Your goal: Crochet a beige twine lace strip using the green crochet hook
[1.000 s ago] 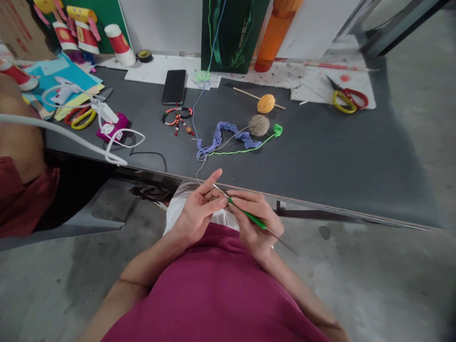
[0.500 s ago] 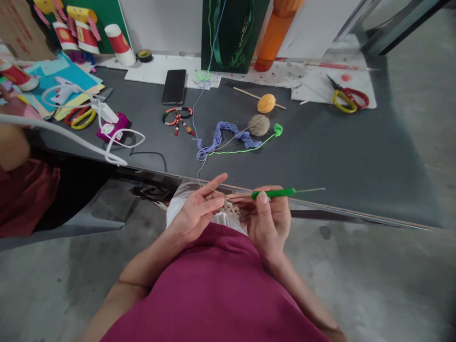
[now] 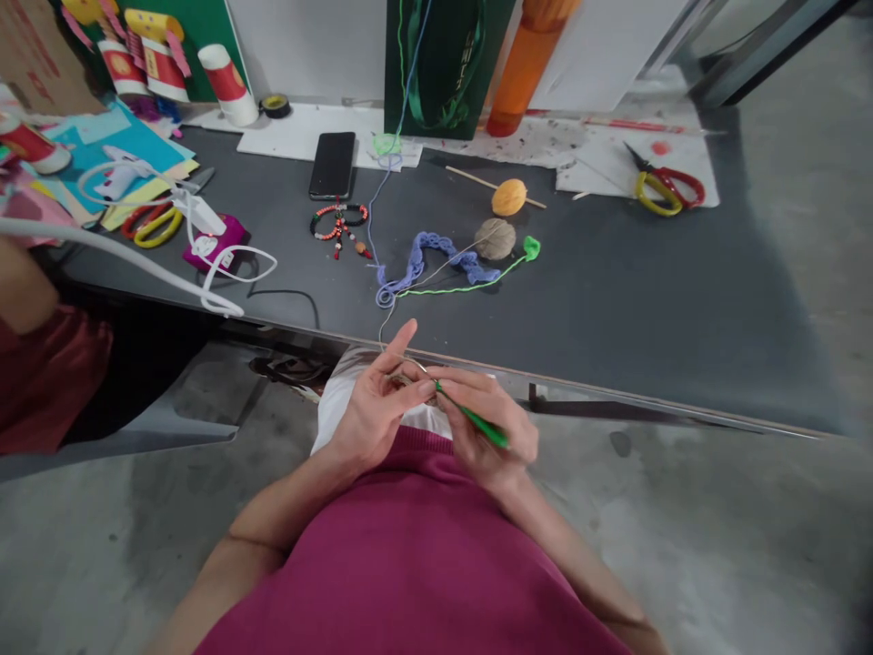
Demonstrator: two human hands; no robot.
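My left hand (image 3: 368, 409) pinches a small beige crocheted piece (image 3: 409, 371) between thumb and fingers, its index finger raised. Most of that piece is hidden by the fingers. My right hand (image 3: 492, 428) is closed around the green handle of a crochet hook (image 3: 483, 426), whose metal tip reaches the work at my left fingertips. Beige yarn (image 3: 389, 318) runs from my left hand up over the table edge toward a beige yarn ball (image 3: 496, 239). Near that ball lie a wavy blue crocheted strip (image 3: 428, 244) and a small green crocheted piece (image 3: 532, 247) on a green strand.
On the grey table (image 3: 614, 309) are a yellow yarn ball (image 3: 509, 197) by a stick, scissors (image 3: 665, 182), a phone (image 3: 332, 166) and beaded bracelets (image 3: 339, 221). An orange bottle (image 3: 522, 77) and dark green bag (image 3: 436, 82) stand behind. Another person's arm (image 3: 27, 287) is at left.
My right hand has turned and moved slightly left and down, so the hook handle now slants down to the right instead of lying level. My left index finger points up more.
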